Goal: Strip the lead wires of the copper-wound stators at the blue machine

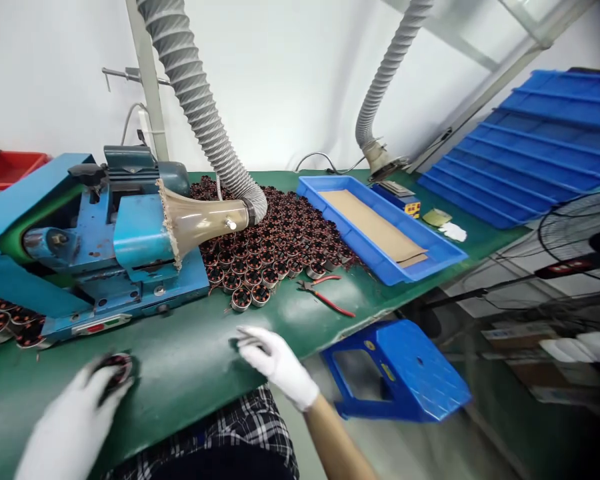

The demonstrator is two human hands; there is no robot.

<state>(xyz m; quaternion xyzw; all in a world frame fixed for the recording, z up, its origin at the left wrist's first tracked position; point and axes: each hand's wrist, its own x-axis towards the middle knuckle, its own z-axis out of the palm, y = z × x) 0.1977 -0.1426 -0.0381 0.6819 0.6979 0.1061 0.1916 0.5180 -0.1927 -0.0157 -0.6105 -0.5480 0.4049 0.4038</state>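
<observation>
My left hand (75,413), in a white glove, is closed around a small round motor stator (123,367) with dark reddish windings, low over the front left of the green table. The glove and motion blur hide part of the stator. My right hand (270,360), also gloved in white, hovers above the table's front edge with its fingers stretched out and nothing in them. Beyond it, many similar stators in silvery metal cups (253,277) stand packed together. Red-handled cutting pliers (325,297) lie to their right.
A blue belt-type machine (145,233) with a funnel and grey hose (200,93) occupies the left. To the right are a blue tray (360,247) lined with cardboard, stacked blue crates (520,147) and a fan (590,240). A blue stool (410,373) stands below the table edge.
</observation>
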